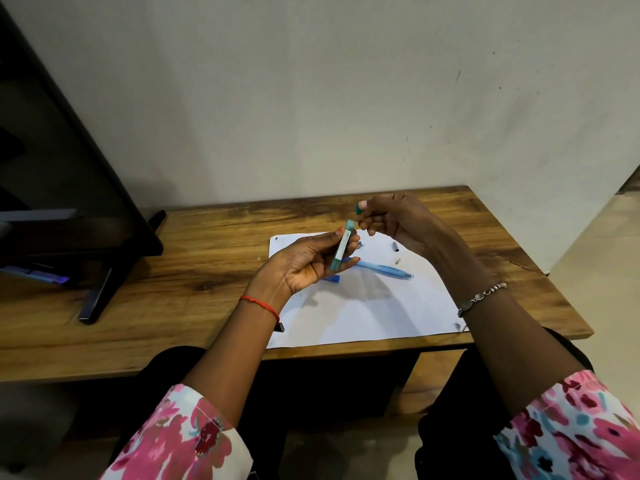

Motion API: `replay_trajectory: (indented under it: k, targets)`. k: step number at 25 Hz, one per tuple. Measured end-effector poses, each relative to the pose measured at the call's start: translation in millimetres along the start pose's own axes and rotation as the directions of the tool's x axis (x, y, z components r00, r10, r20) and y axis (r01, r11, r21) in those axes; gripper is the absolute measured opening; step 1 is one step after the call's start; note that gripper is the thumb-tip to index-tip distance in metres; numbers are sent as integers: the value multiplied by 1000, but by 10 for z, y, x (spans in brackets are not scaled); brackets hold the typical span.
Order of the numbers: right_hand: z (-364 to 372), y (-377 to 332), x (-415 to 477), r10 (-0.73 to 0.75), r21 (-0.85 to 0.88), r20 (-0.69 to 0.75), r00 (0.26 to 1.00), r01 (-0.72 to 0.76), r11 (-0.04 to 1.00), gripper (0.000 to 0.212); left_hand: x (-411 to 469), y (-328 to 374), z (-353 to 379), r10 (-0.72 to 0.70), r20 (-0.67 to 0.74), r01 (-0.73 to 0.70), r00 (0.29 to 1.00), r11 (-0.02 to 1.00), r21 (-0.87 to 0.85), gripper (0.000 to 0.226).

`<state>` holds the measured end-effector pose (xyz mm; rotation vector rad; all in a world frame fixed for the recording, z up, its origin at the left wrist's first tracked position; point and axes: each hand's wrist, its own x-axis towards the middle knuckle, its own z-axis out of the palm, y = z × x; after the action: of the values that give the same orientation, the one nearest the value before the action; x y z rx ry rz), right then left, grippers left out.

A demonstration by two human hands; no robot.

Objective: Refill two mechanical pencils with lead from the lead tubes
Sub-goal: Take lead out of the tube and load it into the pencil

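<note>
left hand: fingers wrapped round the upright lead tube, top open | right hand: pinching its teal cap just above | blue pencil: lying on the paper on the counter, small parts beside it | progress: early, no lead loaded yet; second pencil not clearly seen

Wooden table bearing a white paper sheet.
A dark monitor stand, possibly, rests at its left.
</note>
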<state>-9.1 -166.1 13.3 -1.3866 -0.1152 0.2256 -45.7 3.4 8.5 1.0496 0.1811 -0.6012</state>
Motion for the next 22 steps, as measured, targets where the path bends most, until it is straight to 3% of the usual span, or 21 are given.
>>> replay_trajectory:
  k: [4, 6, 9, 15, 22]
  targets:
    - [5, 37, 13, 198, 126, 5, 980, -197, 972, 21, 32, -12, -29, -10, -15, 10, 1000, 1000, 10, 19]
    - [-8, 49, 25, 263, 97, 55, 963, -268, 959, 20, 22, -8, -26, -20, -36, 20, 999, 1000, 8, 19]
    - [-19, 68, 25, 269, -69, 91, 959, -264, 962, 12, -1, 17, -18, -23, -92, 23, 996, 1000, -1, 18]
    - [-63, 131, 33, 282, -138, 63, 957, -271, 953, 9, -20, 90, -52, -12, -169, 13, 986, 1000, 7, 7]
    - [-26, 182, 16, 448, 28, 112, 887, -454, 891, 12, -36, 151, -76, -3, -186, 24, 983, 993, 113, 5]
